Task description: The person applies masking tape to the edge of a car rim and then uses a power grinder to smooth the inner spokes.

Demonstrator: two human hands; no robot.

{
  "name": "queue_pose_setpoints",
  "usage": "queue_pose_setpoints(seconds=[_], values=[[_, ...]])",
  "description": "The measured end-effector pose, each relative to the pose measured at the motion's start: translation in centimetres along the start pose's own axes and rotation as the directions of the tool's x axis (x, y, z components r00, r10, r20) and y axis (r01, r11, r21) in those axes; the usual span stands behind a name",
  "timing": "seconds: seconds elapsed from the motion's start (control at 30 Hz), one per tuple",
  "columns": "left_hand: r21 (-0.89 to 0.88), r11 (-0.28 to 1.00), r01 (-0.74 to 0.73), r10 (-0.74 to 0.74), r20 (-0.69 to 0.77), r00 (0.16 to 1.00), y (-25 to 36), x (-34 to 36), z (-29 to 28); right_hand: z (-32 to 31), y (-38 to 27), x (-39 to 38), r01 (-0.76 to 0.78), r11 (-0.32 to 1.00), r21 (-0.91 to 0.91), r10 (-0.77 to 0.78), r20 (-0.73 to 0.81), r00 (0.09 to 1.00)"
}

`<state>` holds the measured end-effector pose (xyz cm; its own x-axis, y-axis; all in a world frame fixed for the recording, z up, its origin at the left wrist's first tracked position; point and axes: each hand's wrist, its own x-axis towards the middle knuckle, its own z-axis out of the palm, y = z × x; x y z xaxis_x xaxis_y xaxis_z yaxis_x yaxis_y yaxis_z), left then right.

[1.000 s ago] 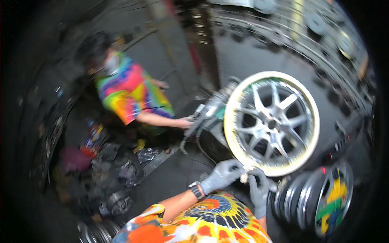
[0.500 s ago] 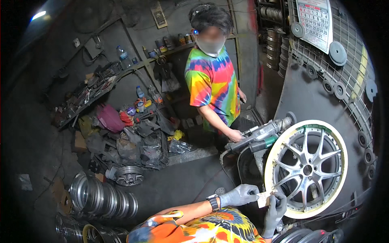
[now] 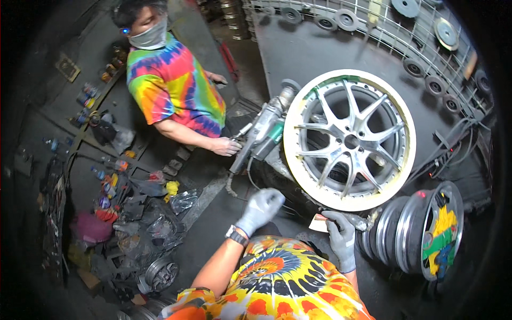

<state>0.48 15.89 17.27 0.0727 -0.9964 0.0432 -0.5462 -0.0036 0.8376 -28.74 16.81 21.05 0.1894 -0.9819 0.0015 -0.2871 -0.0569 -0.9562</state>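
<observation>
My left hand [image 3: 260, 209], in a grey glove, is raised below the wheel's lower left, its fingers curled together; whatever they may hold is hidden. My right gloved hand [image 3: 339, 234] pinches a small cream and reddish piece of paper [image 3: 317, 224] below the wheel rim. A large silver alloy wheel [image 3: 366, 131] with a pale yellow outer lip and a green patch at its top lies face up above my hands. A grey-and-green power tool [image 3: 261, 133] with a hose rests to the wheel's left.
A co-worker [image 3: 176, 90] in a rainbow shirt stands upper left, a hand [image 3: 224, 145] at the tool. Stacked rims [image 3: 405, 234] with coloured cloths are at right, grinding discs [image 3: 346, 20] on a wire rack behind, and cluttered bags and bottles [image 3: 130, 213] lie at left.
My left hand has let go of the paper and moved left and up, leaving it in my right hand. The view has swung and tilted.
</observation>
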Motion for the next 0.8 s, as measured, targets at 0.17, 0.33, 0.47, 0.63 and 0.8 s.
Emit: queue_pose_setpoints(seconds=[0.17,0.33,0.47,0.63,0.8], values=[[0.174,0.982,0.068,-0.033,-0.194,0.981,-4.4,9.1,-2.8,0.0,0.8,-1.3,-0.117,0.993,-0.019,0.114,-0.124,0.986],[0.490,0.868,0.081,0.073,-0.287,0.955,-10.6,15.8,-1.7,2.3,-0.8,0.0,-0.187,0.982,-0.035,0.173,-0.248,0.953],[0.599,0.790,0.131,-0.022,-0.186,0.982,-12.8,17.5,-0.8,5.4,-3.3,1.7,-0.225,0.974,-0.004,0.212,-0.315,0.925],[0.427,0.869,0.251,-0.208,-0.146,0.967,-12.9,19.2,1.0,10.2,-5.9,2.7,-0.301,0.952,0.050,0.297,-0.376,0.878],[0.489,0.852,0.187,-0.187,-0.049,0.981,-13.6,20.5,1.1,13.3,-6.9,2.3,-0.400,0.895,0.195,0.445,-0.421,0.790]])
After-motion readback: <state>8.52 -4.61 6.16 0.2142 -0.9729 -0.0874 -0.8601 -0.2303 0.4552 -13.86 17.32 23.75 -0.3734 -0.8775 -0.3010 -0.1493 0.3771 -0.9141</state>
